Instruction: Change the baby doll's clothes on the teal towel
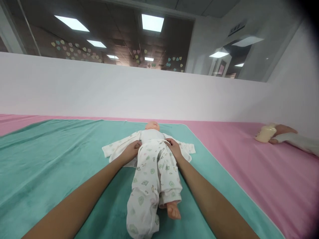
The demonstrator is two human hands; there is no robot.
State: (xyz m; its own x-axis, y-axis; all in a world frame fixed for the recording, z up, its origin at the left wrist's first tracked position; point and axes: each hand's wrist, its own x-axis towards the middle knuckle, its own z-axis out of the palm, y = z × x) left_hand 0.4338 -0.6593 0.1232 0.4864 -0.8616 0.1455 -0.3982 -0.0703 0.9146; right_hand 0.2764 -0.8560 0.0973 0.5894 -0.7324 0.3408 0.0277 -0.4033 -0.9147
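A baby doll [152,125] lies on its back on a green blanket, head away from me. It wears printed white baby trousers [147,172] and a printed white jacket [113,149] spread open beneath it, its sleeves out to both sides. At the waist, my left hand [133,150] pinches the left edge of the trousers. My right hand [173,147] is closed on the waistband at the right side. One bare foot [173,210] pokes out of the right trouser leg, while the left leg's cloth covers the other foot. My fingertips are partly hidden by cloth.
The green blanket [62,159] lies over a pink mat [236,149]. Far right, a cream-coloured bottle-like object [265,132] rests beside another doll [286,129], partly in view. A white wall [112,89] with windows above it stands behind.
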